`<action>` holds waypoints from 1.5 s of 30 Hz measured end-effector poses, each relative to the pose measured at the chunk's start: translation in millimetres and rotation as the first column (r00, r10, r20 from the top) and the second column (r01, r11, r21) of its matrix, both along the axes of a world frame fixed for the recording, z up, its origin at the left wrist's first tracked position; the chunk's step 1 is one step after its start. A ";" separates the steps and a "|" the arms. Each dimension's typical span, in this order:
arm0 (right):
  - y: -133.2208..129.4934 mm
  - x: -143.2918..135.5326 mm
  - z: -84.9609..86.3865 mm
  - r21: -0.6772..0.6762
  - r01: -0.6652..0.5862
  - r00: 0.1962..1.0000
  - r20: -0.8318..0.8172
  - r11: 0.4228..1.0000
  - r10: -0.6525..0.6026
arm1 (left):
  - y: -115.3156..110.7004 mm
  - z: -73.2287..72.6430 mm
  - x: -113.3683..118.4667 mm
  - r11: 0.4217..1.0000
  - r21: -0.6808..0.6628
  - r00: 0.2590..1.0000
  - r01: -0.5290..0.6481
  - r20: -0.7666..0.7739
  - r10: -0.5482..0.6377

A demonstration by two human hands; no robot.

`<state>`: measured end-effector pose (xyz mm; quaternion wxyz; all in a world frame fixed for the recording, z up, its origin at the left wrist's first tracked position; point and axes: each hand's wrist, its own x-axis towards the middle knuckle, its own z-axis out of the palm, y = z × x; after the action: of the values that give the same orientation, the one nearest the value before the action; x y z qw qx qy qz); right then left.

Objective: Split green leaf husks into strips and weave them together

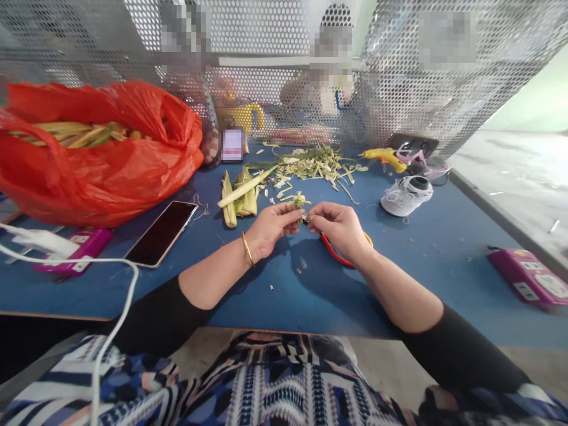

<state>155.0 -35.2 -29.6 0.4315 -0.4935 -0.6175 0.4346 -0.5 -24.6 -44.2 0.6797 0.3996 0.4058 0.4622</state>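
My left hand (278,223) pinches a small pale-green bundle of plant strips (300,201), its ends spreading above the fingertips. My right hand (336,223) is closed beside it, thumb and forefinger pressed together close to the bundle's lower end. Whatever these right fingers hold is too small to make out. A tool with red and yellow handles (332,251) lies on the blue table (275,307), partly hidden under my right hand. Just beyond my left hand are several pale-green husk leaves (242,198), and a pile of cut husk strips (310,164) lies farther back.
A red plastic bag (146,183) of husks fills the left. Nearer are a dark-screened phone (162,232), a purple power strip (89,251) and a white cable (128,296). On the right are a white thread spool (406,196), yellow glue gun (386,157) and purple box (530,277). Perforated metal panels (266,44) stand behind.
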 end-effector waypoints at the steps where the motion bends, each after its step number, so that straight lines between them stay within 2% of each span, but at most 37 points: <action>1: -0.4 -0.9 -0.2 -0.028 -0.025 1.000 -0.010 0.999 0.025 | 0.3 -0.5 0.1 1.000 -0.008 1.000 -0.009 0.001 0.009; 3: -1.2 -2.6 -1.2 -0.063 -0.054 0.999 0.001 0.997 0.054 | 0.7 -1.4 0.6 1.000 -0.013 1.000 -0.019 0.002 0.019; 8: -0.9 -2.9 -3.8 -0.054 -0.028 0.999 0.031 0.998 0.030 | 0.4 -2.2 1.7 1.000 0.018 1.000 -0.011 -0.015 0.011; 11: 0.2 -1.6 -2.5 -0.088 -0.070 0.996 -0.060 0.994 0.065 | -0.2 -1.8 1.9 0.999 0.033 1.000 0.016 -0.003 -0.016; 16: 0.4 0.4 3.2 -0.249 -0.177 0.948 -0.304 0.952 0.097 | -1.1 -0.6 2.2 0.989 0.037 0.985 0.143 0.088 -0.145; 21: 1.4 2.9 5.7 -0.284 -0.228 0.923 -0.367 0.931 0.114 | 0.0 -1.7 1.2 0.975 -0.003 0.965 0.221 0.147 -0.219; 24: 2.4 3.5 3.6 -0.215 -0.195 0.952 -0.277 0.957 0.132 | 1.2 -2.9 0.2 0.972 -0.051 0.959 0.231 0.178 -0.219; 28: 4.0 3.8 -2.6 -0.067 -0.117 0.991 -0.075 0.991 0.112 | 1.5 -2.3 -1.0 0.982 -0.086 0.975 0.171 0.161 -0.156; 31: 4.6 4.5 -6.3 0.024 -0.092 0.994 0.059 0.995 0.091 | 0.9 -1.1 -0.7 0.991 -0.054 0.990 0.120 0.079 -0.115; 37: 1.0 3.6 -4.5 0.114 -0.087 0.952 0.301 0.990 0.049 | -0.5 -0.2 3.0 0.998 0.062 0.997 0.003 -0.079 0.002; 40: -0.8 2.2 -3.6 0.105 -0.081 0.957 0.286 0.991 0.048 | -0.2 -0.5 3.2 0.996 0.087 0.997 -0.037 -0.066 0.042; 45: -0.7 2.9 -3.1 0.148 -0.073 0.960 0.279 0.986 0.030 | 1.2 -1.4 1.5 0.999 -0.038 1.000 -0.018 0.013 0.019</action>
<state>157.8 -35.9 -32.7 0.3672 -0.4976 -0.7165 0.3229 0.9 -23.4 -45.6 0.6856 0.3797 0.4135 0.4634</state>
